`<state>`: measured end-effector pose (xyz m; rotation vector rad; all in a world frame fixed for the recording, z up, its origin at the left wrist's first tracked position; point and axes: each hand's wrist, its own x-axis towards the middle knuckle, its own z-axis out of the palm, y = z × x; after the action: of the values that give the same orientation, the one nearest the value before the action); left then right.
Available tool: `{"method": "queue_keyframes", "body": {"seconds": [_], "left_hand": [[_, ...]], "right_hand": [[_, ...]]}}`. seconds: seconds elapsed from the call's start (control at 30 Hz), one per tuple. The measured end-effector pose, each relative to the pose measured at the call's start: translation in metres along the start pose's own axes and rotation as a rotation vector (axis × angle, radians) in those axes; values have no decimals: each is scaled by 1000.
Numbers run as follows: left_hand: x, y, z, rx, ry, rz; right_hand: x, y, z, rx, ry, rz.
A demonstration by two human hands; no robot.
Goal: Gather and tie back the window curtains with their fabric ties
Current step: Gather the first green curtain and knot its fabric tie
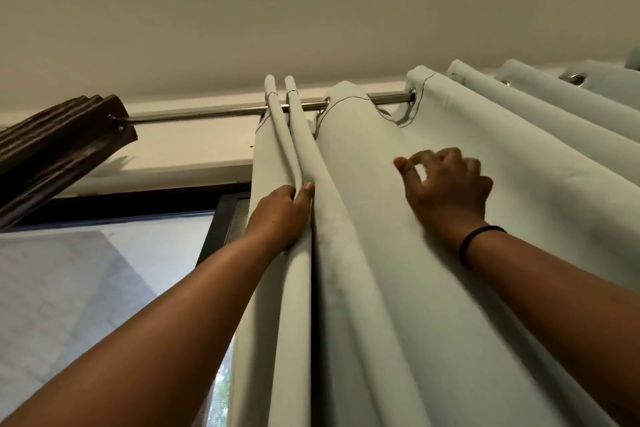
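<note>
Head view is the only one I have, tilted up toward the ceiling. Curtain (pixel 398 253) hangs from a metal rod (pixel 221 113) on ring eyelets, filling the middle and right of the picture, with the bare window (pixel 104 270) to its left. My left hand (pixel 282 215) grips the leading folds just below the rod, thumb and fingers wrapped round two narrow pleats that are already pressed together. My right hand (pixel 446 187) lies over the wider fabric further right; it is blurred, the fingers loosely curled with thumb and forefinger nearly meeting, and I cannot tell whether they pinch any cloth. To gather well, I judge I should keep the left grip steady as an anchor and draw each next fold across to it, so the pleats stack evenly. The cloth is pale grey-green, smooth and rather heavy-looking, with dark stitching along the top hem; it falls in broad soft folds. No fabric tie is visible, so tying is not yet begun.
</note>
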<state>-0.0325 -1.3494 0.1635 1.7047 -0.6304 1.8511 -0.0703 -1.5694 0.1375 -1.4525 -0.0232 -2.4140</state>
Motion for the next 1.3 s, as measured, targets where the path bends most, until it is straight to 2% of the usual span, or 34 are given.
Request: {"method": "queue_keyframes", "body": {"seconds": [0.1, 0.2, 0.27, 0.43, 0.5, 0.67, 0.87, 0.97, 1.1, 1.2, 1.3], "left_hand": [[6, -6, -23, -147, 5, -49], [11, -9, -40, -262, -36, -83], [10, -10, -49, -270, -72, -75], [10, -21, -63, -236, -118, -71], [11, -24, -68, -189, -112, -62], [12, -40, -85, -109, -44, -9], [13, -56, -98, -159, -45, 25], [12, -60, -103, -205, -49, 15], [15, -86, -117, -233, 81, -99], [11, -109, -113, -374, 72, -181], [6, -104, -91, -442, -13, -194]], "right_hand": [[18, 1, -3, 100, -234, 274], [23, -6, 0, 365, -436, 353], [18, -18, 2, 407, -471, 360], [12, -50, 8, 226, -482, 392], [13, -53, 8, 119, -495, 324], [14, -75, 13, 16, -363, 248], [7, -146, 36, -90, -409, -2], [11, -206, 49, 23, -413, -134], [4, -275, 54, 239, -496, -282], [-1, -258, 57, 223, -599, -319], [-8, -214, 55, 356, -732, -211]]}}
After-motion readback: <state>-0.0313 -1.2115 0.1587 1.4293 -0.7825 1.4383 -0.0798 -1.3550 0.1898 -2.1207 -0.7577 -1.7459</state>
